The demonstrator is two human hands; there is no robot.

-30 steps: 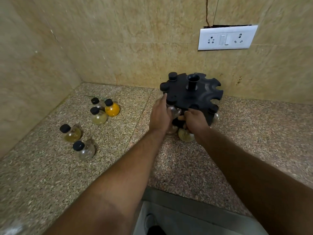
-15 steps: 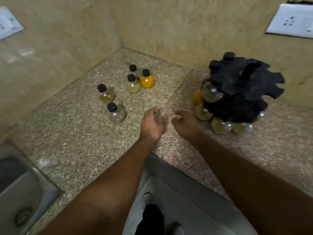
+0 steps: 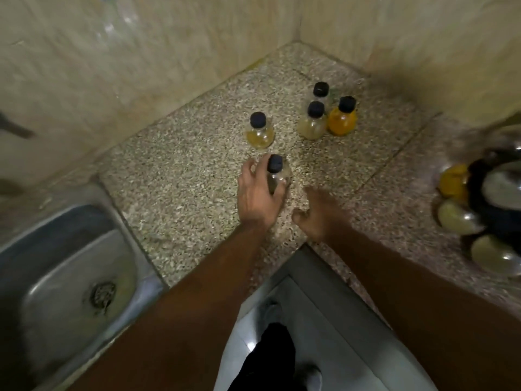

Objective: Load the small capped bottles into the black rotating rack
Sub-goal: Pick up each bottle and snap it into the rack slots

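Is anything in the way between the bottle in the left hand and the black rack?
Only the right hand, just right of the bottle that the left hand grips. Beyond it, nothing visible stands on the counter up to the rack.

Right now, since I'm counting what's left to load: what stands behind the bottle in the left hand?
Four more on the counter: yellow bottle nearest, then pale bottle, orange bottle, and a rear bottle whose body those two cover.

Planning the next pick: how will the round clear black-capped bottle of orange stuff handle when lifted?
Nearly full, the orange-filled bottle is probably heavy for its size. Its smooth round belly may slip; the neck seems safer. Tipped over, it would likely roll.
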